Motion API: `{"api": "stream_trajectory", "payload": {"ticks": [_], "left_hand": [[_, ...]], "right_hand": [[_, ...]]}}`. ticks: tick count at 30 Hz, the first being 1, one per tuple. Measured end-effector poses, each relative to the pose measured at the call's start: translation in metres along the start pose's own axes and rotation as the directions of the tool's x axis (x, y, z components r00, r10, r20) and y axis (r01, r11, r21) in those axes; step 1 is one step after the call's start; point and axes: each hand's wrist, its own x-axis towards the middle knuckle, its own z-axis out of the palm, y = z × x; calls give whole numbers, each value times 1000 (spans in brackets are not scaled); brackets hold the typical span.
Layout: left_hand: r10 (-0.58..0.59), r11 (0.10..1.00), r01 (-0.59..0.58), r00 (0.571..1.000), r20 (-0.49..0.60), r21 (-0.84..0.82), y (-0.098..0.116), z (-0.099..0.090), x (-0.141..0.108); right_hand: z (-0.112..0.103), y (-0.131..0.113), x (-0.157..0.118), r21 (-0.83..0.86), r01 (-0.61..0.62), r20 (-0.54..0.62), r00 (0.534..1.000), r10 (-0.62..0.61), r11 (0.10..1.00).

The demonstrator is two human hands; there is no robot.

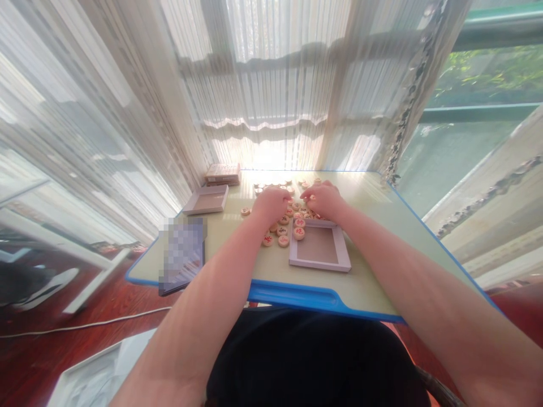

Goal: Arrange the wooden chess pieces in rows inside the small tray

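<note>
Round wooden Chinese chess pieces (pixel 282 230) with red and black characters lie in a loose heap on the pale table. My left hand (pixel 271 202) is at the left side of the heap, its fingers curled in toward the pieces; whatever they hold is hidden. Opposite it, my right hand (pixel 323 198) reaches over the right side of the heap with fingers apart, touching or just above some pieces. A shallow white box (pixel 320 267) lies in front of the heap. Two red-marked pieces (pixel 299 227) rest at its left rim, and more crowd its far edge.
At the back left are a stacked box (pixel 223 172) and a second shallow tray (pixel 207 202). A dark-edged tablet-like thing (pixel 183 257), its face blurred out, lies at the left table edge. Blue trim (pixel 292 294) borders the table. Sheer curtains (pixel 271 85) hang behind.
</note>
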Motion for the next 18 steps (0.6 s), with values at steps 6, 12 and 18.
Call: {"api": "stream_trajectory", "payload": {"ticks": [6,12,18], "left_hand": [[4,1000,-4,1000,-15,-16,-3,1,-2],[8,999,-10,998,-57,-46,-4,3,-7],[12,998,-17,997,-76,-61,-7,7,-8]], "right_hand": [[-18,-3,-12,21,-12,46,999,11,1000],[-54,-12,-34,60,5,424,905,-30,998],[-54,-9,-36,5,57,448,893,-53,998]]}}
